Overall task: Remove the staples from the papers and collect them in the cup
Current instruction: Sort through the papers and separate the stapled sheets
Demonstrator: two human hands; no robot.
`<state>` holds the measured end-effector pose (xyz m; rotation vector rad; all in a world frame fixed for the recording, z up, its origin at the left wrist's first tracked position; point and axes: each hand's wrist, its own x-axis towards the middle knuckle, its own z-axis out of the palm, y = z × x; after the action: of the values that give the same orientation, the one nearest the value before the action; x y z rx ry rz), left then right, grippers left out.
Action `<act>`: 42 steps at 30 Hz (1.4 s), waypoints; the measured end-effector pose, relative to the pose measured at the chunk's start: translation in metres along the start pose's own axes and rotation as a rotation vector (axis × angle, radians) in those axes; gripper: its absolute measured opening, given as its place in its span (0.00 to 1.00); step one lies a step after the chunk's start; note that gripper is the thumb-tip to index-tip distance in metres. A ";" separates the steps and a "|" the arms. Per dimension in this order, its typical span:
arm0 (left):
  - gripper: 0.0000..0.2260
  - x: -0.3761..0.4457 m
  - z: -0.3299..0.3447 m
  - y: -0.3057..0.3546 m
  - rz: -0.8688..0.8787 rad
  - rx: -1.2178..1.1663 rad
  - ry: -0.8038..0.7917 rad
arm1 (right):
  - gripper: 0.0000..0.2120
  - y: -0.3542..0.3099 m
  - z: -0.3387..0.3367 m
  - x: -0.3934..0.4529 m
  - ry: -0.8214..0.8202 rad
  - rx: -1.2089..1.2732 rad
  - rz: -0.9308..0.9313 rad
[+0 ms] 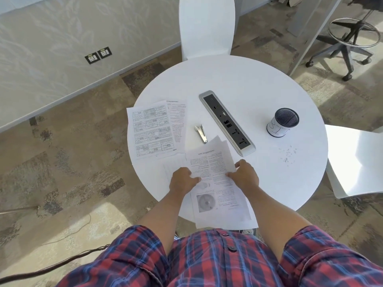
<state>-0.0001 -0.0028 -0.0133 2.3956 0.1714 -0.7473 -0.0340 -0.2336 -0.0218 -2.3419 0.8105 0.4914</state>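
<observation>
Left hand: the left hand (182,180) is lying on the near sheet (213,172), fingers curled down onto its left side; whether it is pinching the paper or only pressing it flat, I cannot tell.
Right hand: the right hand (244,175) is gripping the same sheet at its right edge, thumb on top, fingers closing round the margin.
Step in hand: judging by the two-handed hold, the person is squaring up or turning the sheet to get at its stapled corner; no staple is visible from here.
Doing it well: one hand ought to be pinning the sheet flat while the other is reaching for the staple remover (201,133), which is lying just beyond the paper's far corner, untouched.
Loose staples: a scatter of small staples (287,154) is sitting on the table (259,83), between the right hand and the cup; these look to be waiting for collection.
Cup: the cup (282,122) is standing upright at the right of the table, well apart from both hands, beyond the power strip (227,123).
Other papers: a printed stack (152,129) is lying at the left edge.
Writing: "mybooksfree.com" is reading upside down on the near sheet; the cup's white label is carrying hand-drawn marks, not legible; body text too small.
</observation>
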 end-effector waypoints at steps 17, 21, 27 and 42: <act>0.32 0.004 -0.003 -0.010 -0.053 -0.101 -0.011 | 0.23 0.017 -0.009 0.006 -0.048 0.302 -0.109; 0.35 0.003 -0.008 -0.010 -0.049 -0.150 0.098 | 0.19 0.021 -0.015 0.007 -0.048 0.328 -0.147; 0.40 0.012 -0.026 -0.008 0.078 0.144 0.208 | 0.07 0.027 -0.022 0.007 -0.072 0.438 -0.163; 0.08 0.036 -0.062 0.003 0.162 -0.030 0.197 | 0.04 0.030 -0.026 0.005 0.016 0.643 -0.089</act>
<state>0.0596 0.0291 0.0089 2.4182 0.0668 -0.4319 -0.0459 -0.2713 -0.0178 -1.7744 0.7320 0.1377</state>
